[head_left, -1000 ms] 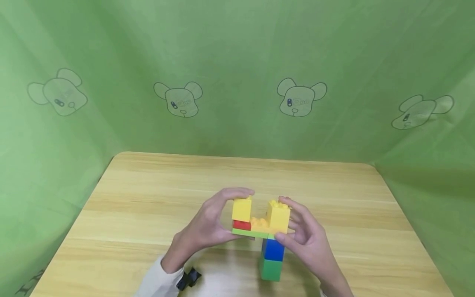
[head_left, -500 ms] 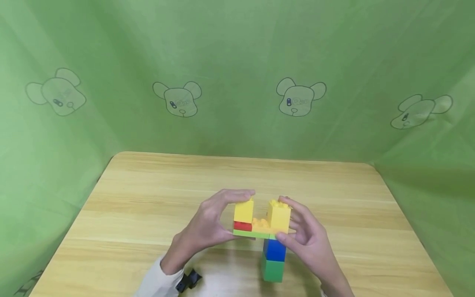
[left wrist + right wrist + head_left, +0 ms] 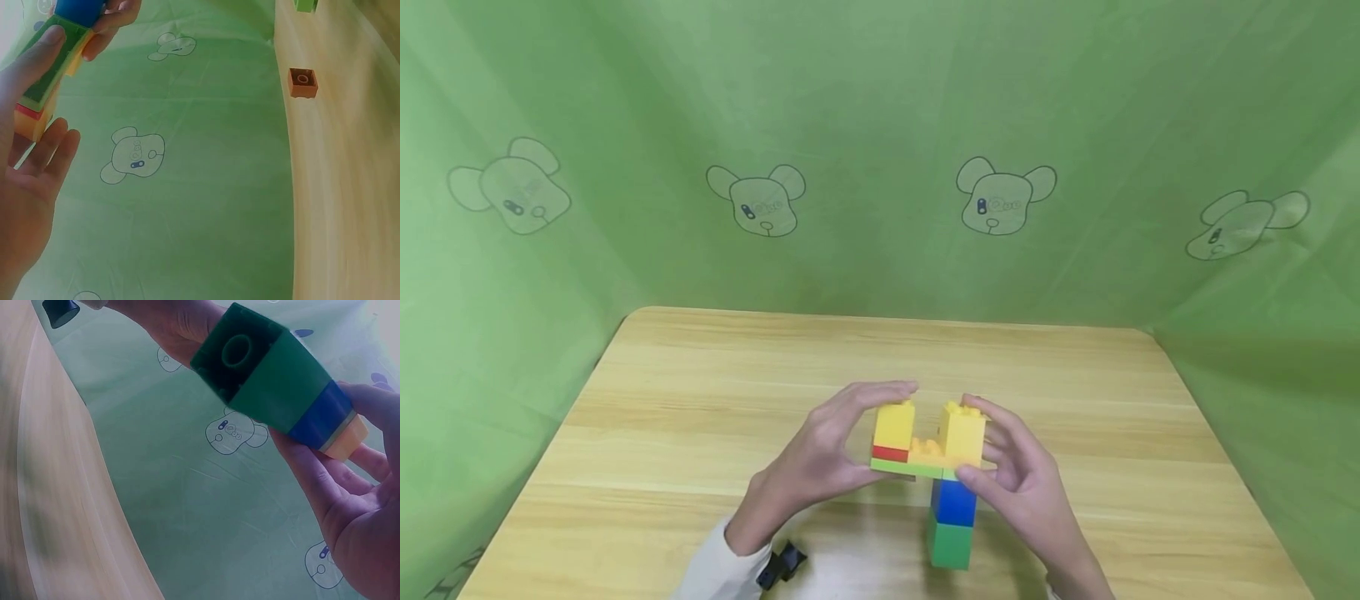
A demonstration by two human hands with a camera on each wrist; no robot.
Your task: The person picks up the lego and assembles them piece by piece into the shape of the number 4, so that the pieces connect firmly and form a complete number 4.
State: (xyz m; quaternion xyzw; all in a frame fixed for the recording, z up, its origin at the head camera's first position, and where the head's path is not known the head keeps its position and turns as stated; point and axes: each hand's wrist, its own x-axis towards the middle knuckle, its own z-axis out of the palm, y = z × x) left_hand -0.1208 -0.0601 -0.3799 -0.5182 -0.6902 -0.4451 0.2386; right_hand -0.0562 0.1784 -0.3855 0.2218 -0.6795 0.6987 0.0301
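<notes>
A build of toy bricks is held above the table by both hands. Its column has a green brick (image 3: 951,545) at the bottom and a blue brick (image 3: 953,502) over it. A light green plate (image 3: 904,468) juts leftward from the column's top, carrying a red piece (image 3: 891,454) and an orange piece (image 3: 927,450). Two yellow bricks stand on top, a left yellow brick (image 3: 894,426) and a right yellow brick (image 3: 964,435). My left hand (image 3: 820,446) pinches the left end, thumb under the plate, fingers over the left yellow brick. My right hand (image 3: 1026,475) grips the right yellow brick's end.
On the wooden table (image 3: 700,375), the left wrist view shows a brown-orange brick (image 3: 303,83) lying hollow side out and a light green brick (image 3: 305,5). Green curtain (image 3: 880,83) with mouse-like heads surrounds the table. A black device (image 3: 781,564) sits at the left wrist.
The left yellow brick has shifted slightly right, and the red strip below it shows narrower. Both hands keep their hold with barely any movement.
</notes>
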